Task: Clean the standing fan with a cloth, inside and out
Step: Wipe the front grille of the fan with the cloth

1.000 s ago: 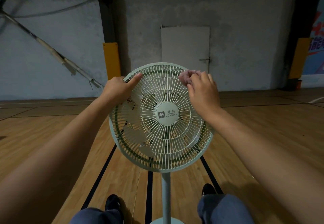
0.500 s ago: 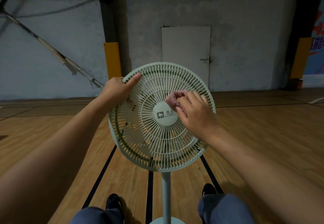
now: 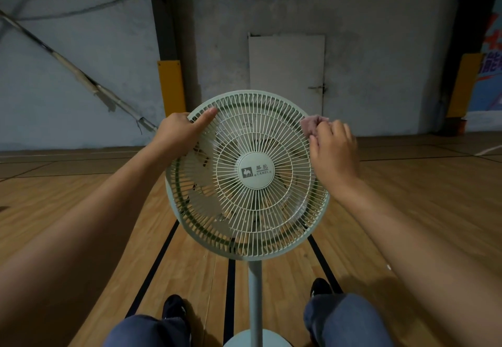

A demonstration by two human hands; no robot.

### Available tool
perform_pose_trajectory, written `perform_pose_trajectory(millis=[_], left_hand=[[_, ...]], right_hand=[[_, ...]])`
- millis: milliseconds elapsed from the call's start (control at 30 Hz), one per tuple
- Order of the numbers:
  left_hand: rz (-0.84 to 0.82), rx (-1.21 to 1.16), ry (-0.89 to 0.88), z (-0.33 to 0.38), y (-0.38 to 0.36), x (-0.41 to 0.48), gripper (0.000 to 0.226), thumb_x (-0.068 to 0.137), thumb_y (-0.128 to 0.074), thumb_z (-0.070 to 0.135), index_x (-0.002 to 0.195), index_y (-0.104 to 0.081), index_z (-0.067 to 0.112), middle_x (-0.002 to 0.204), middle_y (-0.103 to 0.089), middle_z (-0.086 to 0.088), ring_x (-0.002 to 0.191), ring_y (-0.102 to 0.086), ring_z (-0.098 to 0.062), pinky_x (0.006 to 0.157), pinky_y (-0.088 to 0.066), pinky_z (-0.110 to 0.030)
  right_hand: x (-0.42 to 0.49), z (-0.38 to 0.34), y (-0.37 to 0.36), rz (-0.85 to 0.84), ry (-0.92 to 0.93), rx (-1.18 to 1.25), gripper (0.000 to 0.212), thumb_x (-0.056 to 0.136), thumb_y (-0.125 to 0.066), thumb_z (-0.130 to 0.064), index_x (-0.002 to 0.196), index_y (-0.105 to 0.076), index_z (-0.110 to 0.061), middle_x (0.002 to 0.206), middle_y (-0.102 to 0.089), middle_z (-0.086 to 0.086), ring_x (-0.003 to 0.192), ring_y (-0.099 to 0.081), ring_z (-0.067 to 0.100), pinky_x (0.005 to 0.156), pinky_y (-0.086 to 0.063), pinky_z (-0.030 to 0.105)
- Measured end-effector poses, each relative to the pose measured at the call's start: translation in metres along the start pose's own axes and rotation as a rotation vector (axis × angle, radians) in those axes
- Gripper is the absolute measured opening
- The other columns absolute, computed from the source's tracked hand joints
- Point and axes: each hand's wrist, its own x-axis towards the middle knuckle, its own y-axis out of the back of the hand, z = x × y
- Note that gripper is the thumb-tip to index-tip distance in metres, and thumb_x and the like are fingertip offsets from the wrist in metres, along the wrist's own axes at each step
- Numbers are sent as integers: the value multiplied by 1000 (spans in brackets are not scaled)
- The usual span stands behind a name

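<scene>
1. My left hand [image 3: 178, 132] holds the upper left rim of the fan guard [image 3: 282, 219]; the fingers curl over the edge and the thumb [image 3: 206, 119] lies straight along the front wires.
2. My right hand [image 3: 335, 153] pinches a small pinkish cloth [image 3: 311, 127] with curled fingers. The cloth touches the upper right edge of the guard, and the hand itself is just beside the rim.
3. The two hands are well apart, one on each side of the fan head, and both forearms reach forward from the lower corners of the view.
4. The standing fan [image 3: 251, 238] is directly in front of me, between my arms, and it is upright. The guard is pale green with thin radial wires, and its round centre badge [image 3: 256, 171] shows a camel logo and the word CAMEL.
5. Behind the wires I see the blades [image 3: 202, 175], light in colour.
6. The pole [image 3: 254, 295] goes down to a round base [image 3: 244, 340] on the wooden floor [image 3: 68, 202], between my two knees in blue trousers [image 3: 345, 322] and my dark shoes [image 3: 173, 307].
7. Black lines run along the floor under the fan.
8. Further away there is a grey wall [image 3: 366, 47] with a white door [image 3: 286, 72], yellow padding [image 3: 170, 85] on a dark column, and a row of windows at the top.
</scene>
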Motion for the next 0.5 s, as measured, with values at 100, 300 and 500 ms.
perform_pose_trajectory(millis=[100,300,500], left_hand=[[5,5,-3,2,0,0,111,49,-31,118,85,-71,20,53,-66,23,46,-67,3,32,-42,-16],[11,39,5,1,2,1,113,47,-29,118,86,-71,20,50,-68,10,42,-68,-8,43,-47,-21],[-1,30,-4,0,1,1,118,42,-26,121,86,-70,20,55,-67,24,47,-68,2,46,-49,-23]], right_hand=[[-17,-21,-5,-46,89,89,24,104,-55,-19,120,-65,-4,120,-64,12,112,-58,28,96,-52,41],[-50,-48,-12,-29,264,151,17,103,-55,-16,109,-66,-3,112,-64,13,105,-59,29,89,-55,41],[-52,-33,-8,-27,369,123,19,104,-53,-21,103,-65,-6,107,-63,13,101,-60,30,86,-54,45]])
